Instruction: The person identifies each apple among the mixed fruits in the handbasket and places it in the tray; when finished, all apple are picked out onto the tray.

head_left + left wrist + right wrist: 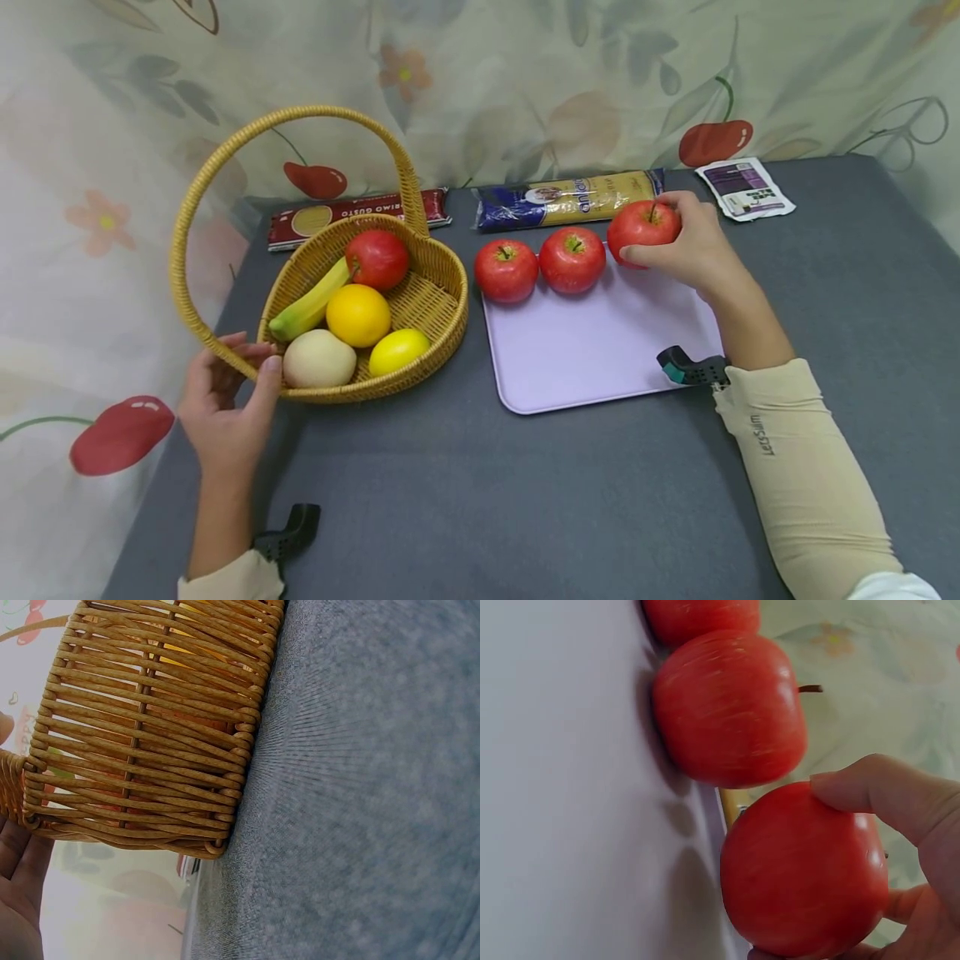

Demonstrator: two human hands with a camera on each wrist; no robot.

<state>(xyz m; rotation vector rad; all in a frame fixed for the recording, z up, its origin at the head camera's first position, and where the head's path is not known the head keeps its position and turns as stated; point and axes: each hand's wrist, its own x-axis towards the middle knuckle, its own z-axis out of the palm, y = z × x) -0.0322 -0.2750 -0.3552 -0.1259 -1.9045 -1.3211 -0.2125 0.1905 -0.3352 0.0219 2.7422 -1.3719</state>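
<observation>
My right hand (693,246) grips a red apple (643,227) over the back right part of a lilac tray (600,350). In the right wrist view, the thumb lies across one side of that apple (802,874), with fingers on the other. Two more red apples, the left one (506,271) and the middle one (572,260), sit along the tray's back edge. At the left, my left hand (228,408) holds a wicker basket (450,325) where its handle meets the rim. Inside lie a banana (311,302), a red fruit (377,260), an orange (358,316), a lemon (399,352) and a pale round fruit (319,359).
Behind the basket lies a dark red packet (360,208). A blue and yellow pasta packet (566,200) is behind the tray. At the back right is a white and purple sachet (745,189). A floral curtain (487,92) hangs along the back of the grey table (480,500).
</observation>
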